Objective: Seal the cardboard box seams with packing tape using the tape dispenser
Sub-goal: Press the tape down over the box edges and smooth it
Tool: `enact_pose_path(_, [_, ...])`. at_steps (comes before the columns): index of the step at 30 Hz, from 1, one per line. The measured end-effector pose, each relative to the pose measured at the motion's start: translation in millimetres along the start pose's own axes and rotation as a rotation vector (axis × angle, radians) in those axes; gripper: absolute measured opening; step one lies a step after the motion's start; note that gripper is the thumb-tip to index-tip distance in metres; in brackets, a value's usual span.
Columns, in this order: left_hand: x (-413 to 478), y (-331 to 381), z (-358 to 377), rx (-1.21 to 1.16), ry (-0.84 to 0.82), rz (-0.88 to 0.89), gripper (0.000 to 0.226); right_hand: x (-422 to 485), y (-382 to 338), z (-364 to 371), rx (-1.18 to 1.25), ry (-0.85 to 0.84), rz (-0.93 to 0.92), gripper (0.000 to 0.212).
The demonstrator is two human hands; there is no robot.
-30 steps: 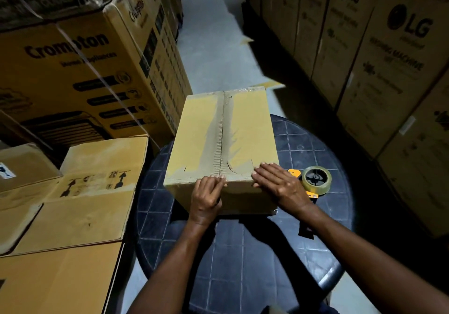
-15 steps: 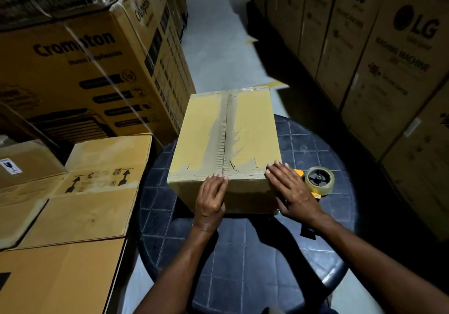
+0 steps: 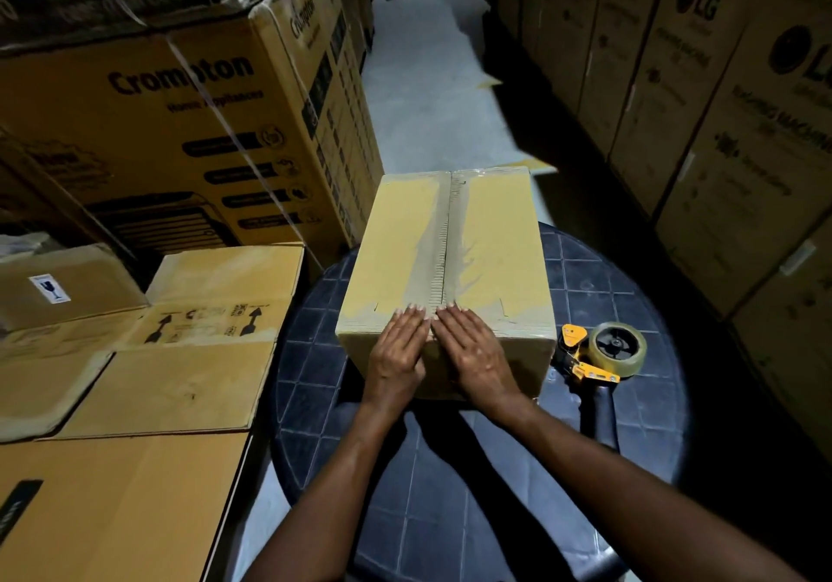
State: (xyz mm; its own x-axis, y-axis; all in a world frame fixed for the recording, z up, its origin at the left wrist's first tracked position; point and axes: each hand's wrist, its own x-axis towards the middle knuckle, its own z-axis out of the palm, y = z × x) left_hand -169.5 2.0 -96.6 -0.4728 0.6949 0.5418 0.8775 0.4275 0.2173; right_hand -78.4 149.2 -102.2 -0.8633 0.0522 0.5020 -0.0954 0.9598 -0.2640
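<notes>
Where cartons (image 3: 180,140) wall the aisle (image 3: 427,108), a box (image 3: 495,243) tops a table (image 3: 315,401).
Flat-fingered, the left hand (image 3: 398,352) and right hand (image 3: 477,352) press it.

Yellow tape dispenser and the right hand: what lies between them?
In the head view, only the near right corner of the brown cardboard box separates the right hand from the yellow tape dispenser.
</notes>
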Motion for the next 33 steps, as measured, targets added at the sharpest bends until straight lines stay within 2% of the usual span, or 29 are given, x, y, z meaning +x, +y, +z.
enact_pose_path(8, [-9, -35, -8, 0.038, -0.055, 0.111, 0.064, -4, 11, 15, -0.008, 0.085, -0.085, 0.062])
enact_pose_path(12, [-17, -61, -23, 0.007, 0.004, 0.043, 0.071, -5, 13, 18, -0.010, 0.110, -0.077, 0.064])
enact_pose_path(18, [-26, -89, -37, -0.035, 0.058, -0.114, 0.057, -5, 15, 22, -0.035, 0.126, -0.074, 0.067])
enact_pose_path(23, [-30, -88, -44, -0.059, 0.081, -0.172, 0.056, -5, 10, 16, -0.029, 0.054, -0.035, 0.074])
enact_pose_path(26, [-46, -91, -53, -0.053, 0.103, -0.232, 0.066, -2, -1, 15, 0.003, 0.115, 0.043, 0.059])
enact_pose_path(28, [-56, -94, -55, -0.035, 0.131, -0.280, 0.063, 3, -12, 15, 0.016, 0.135, 0.031, 0.048])
enact_pose_path(30, [-61, -95, -54, -0.038, 0.163, -0.324, 0.058, 14, -25, 16, 0.046, 0.093, -0.041, 0.049])
enact_pose_path(33, [-61, -92, -56, -0.053, 0.175, -0.389, 0.053, 39, -44, 17, 0.104, -0.070, -0.101, 0.060])
